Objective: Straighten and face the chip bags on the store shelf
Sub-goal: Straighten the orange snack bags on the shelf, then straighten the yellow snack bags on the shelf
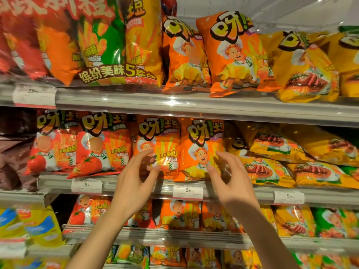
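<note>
Two upright orange chip bags stand side by side on the middle shelf [194, 186]: one on the left [161, 136] and one on the right [202, 140]. My left hand [136, 183] hovers in front of the left bag, fingers loosely curled, holding nothing. My right hand [231, 181] hovers just right of the right bag's lower part, fingers relaxed and empty. Whether either hand's fingertips touch a bag is unclear. To the right, several yellow chip bags [281, 152] lie tilted and piled flat.
Two red tomato-flavour bags [101, 144] stand left of the orange ones, with brown bags [15, 152] further left. The upper shelf [174, 103] holds large orange and yellow bags. Lower shelves carry more bags. Price tags [188, 190] line the shelf rails.
</note>
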Demonstrator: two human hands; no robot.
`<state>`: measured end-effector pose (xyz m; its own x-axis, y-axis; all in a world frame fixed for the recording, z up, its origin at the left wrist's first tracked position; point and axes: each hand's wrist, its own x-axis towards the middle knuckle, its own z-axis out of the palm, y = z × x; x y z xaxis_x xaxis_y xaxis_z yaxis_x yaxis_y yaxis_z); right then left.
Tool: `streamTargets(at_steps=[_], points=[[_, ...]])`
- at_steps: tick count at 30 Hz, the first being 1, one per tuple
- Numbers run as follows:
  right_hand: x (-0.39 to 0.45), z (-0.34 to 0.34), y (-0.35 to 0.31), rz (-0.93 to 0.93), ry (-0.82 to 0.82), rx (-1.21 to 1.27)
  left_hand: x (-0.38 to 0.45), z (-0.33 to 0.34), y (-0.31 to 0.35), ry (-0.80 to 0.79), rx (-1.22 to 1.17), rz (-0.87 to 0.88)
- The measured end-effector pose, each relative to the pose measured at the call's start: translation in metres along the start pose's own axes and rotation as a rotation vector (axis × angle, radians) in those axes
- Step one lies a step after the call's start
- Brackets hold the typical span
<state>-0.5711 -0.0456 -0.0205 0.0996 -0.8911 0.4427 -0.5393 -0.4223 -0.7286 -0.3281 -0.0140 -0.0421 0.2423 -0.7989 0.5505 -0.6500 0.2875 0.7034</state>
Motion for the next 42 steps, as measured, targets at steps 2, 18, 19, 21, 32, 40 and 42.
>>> streamTargets(at_steps=[2, 18, 19, 21, 32, 40, 42], points=[[-0.015, -0.008, 0.005, 0.126, -0.06, 0.175, -0.012, 0.003, 0.011, -0.085, -0.172, -0.103], [-0.058, -0.133, 0.129, 0.177, -0.012, 0.105, -0.066, 0.11, 0.099, -0.117, -0.381, -0.254], [-0.055, -0.144, 0.136, 0.178, -0.031, 0.089, -0.066, 0.121, 0.108, -0.097, -0.38, -0.253], [-0.05, -0.166, 0.147, 0.168, -0.049, 0.075, -0.066, 0.141, 0.125, -0.07, -0.372, -0.253], [-0.001, -0.214, 0.155, -0.028, -0.031, 0.181, 0.0, 0.198, 0.185, 0.041, -0.126, -0.176], [0.032, -0.207, 0.142, 0.052, 0.033, -0.001, 0.058, 0.222, 0.191, -0.188, 0.033, -0.22], [0.033, -0.207, 0.142, 0.079, 0.051, 0.003, 0.057, 0.22, 0.188, -0.174, 0.001, -0.189]])
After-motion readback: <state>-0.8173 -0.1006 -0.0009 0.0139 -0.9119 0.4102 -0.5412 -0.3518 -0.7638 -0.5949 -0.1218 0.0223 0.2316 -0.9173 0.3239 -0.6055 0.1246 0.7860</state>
